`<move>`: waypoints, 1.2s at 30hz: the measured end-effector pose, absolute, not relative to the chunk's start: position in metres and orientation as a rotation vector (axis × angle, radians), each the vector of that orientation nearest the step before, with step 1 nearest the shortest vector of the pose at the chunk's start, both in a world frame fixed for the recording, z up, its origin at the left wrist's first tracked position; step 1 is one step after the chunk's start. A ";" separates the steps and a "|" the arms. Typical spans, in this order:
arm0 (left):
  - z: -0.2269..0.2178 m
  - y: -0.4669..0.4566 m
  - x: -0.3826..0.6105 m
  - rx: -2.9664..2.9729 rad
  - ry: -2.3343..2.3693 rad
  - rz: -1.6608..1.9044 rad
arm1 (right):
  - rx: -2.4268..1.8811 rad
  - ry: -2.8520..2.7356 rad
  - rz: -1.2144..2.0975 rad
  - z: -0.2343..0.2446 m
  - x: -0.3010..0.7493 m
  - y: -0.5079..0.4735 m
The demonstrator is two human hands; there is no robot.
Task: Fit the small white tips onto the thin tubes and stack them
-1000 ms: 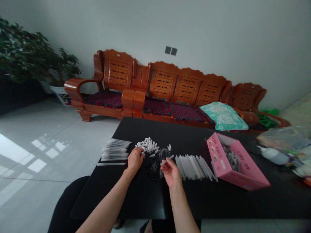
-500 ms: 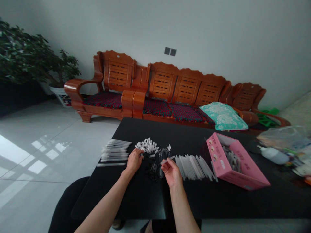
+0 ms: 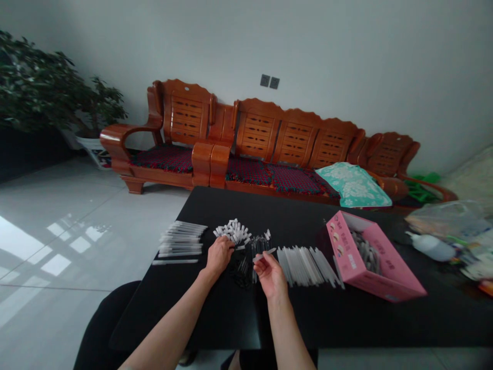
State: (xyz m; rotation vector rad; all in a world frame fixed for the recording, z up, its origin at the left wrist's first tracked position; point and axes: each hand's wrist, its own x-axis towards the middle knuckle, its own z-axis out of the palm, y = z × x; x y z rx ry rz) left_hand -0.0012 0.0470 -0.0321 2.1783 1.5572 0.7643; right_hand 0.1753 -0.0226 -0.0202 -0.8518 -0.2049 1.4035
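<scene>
My right hand pinches a translucent white pen barrel, held slanting above a bundle of thin dark refills. My left hand is at the near side of a heap of small white pen caps, fingers curled together; what lies between its fingertips is hidden. Right of the refills lies a row of translucent pen barrels. White pens lie side by side at the left. Small black parts are scattered between my hands.
A pink box holding many greyish pieces stands on the black table, right of the barrels. Farther right are a white bottle and a plastic bag. A wooden sofa stands behind the table.
My left hand has shifted slightly right, along the near edge of the cap heap. My right hand still holds the pen barrel in almost the same place.
</scene>
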 end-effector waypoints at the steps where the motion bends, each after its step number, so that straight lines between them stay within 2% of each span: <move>1: -0.031 0.047 -0.001 2.139 1.551 0.793 | -0.852 -0.206 1.405 -0.020 0.175 -0.023; 6: -0.026 0.041 -0.004 1.542 1.329 1.039 | -0.838 -0.231 1.404 -0.018 0.176 -0.025; 11: -0.015 0.025 -0.006 1.071 0.914 1.091 | -0.833 -0.278 1.360 -0.007 0.169 -0.023; 20: -0.004 0.013 -0.004 1.071 0.853 1.029 | -0.864 -0.426 1.207 0.013 0.153 -0.019; 36: -0.006 0.013 -0.003 1.155 0.834 0.969 | -0.965 -0.531 1.091 0.010 0.150 -0.018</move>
